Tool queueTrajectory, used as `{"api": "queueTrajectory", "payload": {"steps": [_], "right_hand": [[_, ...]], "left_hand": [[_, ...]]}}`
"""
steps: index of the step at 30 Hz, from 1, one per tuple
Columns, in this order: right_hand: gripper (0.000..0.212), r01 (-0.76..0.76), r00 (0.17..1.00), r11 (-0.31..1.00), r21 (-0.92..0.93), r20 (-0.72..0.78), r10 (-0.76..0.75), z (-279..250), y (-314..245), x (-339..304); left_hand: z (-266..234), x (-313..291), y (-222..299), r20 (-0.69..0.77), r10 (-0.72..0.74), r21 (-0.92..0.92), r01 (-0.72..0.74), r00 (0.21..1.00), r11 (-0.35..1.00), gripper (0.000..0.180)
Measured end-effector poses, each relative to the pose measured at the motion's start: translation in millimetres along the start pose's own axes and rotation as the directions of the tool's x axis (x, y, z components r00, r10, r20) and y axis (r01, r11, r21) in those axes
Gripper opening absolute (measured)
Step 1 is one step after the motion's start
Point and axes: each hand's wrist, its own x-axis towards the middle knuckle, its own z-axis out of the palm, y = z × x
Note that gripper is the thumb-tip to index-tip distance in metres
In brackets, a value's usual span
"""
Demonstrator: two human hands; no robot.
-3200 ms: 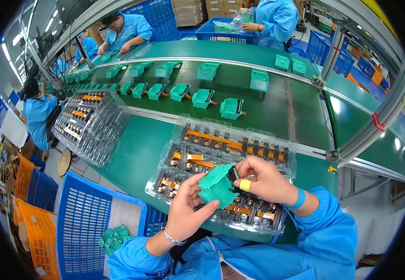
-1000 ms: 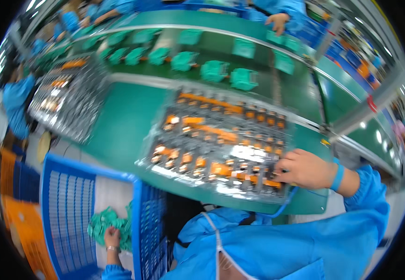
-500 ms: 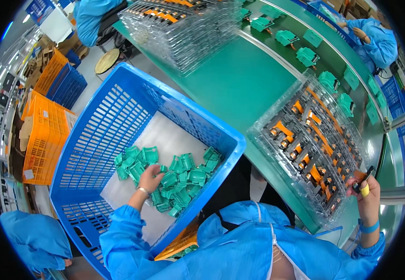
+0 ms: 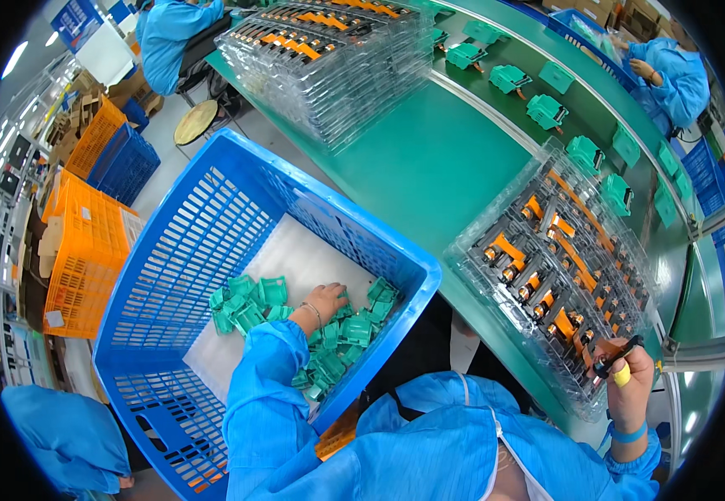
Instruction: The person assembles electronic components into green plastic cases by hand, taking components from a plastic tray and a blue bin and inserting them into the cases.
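My left hand (image 4: 323,306) reaches down into a large blue plastic basket (image 4: 429,271). Its fingers are bent and slightly apart over a heap of small green plastic housings (image 4: 356,331), with the fingertips partly hidden. Up at the right, my right hand (image 4: 629,384) is closed around a small black part (image 4: 617,356), whose exact kind I cannot make out. One finger there wears a yellow cover. This hand is beside the near right corner of a clear plastic tray (image 4: 483,225), which holds rows of black parts with orange strips (image 4: 564,321).
A tall stack of clear trays (image 4: 354,92) stands on the green table (image 4: 429,167). Beyond it, a conveyor carries several green housings (image 4: 508,79). Orange crates (image 4: 87,259) and a round stool (image 4: 195,122) are at left. Other people in blue work nearby, one (image 4: 671,79) across the conveyor.
My left hand has moved right across the heap of green housings. My right hand, still holding the black part, has come left and down, nearer the tray's corner.
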Motion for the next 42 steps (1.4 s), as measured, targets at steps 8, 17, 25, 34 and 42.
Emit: {"api": "queueTrajectory", "payload": {"steps": [8,17,25,34,42], "right_hand": [[0.034,-0.029,0.999,0.994,0.107,-0.026,0.032,-15,15,0],[0.022,-0.118,0.992,0.947,0.3,-0.007,0.126,-8,18,14],[0.02,0.267,0.963,0.942,0.204,-0.034,-0.266,-3,-6,26],[0.019,0.419,0.907,0.905,-0.079,0.0,-0.42,5,-22,39],[0.015,0.358,0.928,0.878,-0.317,0.017,-0.372,-1,-10,48]], "left_hand": [[-34,-34,-16,-0.232,-0.186,-0.346,0.097,0.955,0.933,0.039],[-183,-65,43,0.01,-0.774,-0.812,-0.447,0.634,-0.376,0.032],[-315,-7,152,-0.131,-0.474,-0.798,-0.376,0.871,-0.471,0.023],[-319,75,246,-0.053,-0.262,-0.869,-0.174,0.964,-0.464,0.014],[-319,83,272,-0.129,-0.239,-0.928,-0.202,0.962,-0.312,0.019]]}}
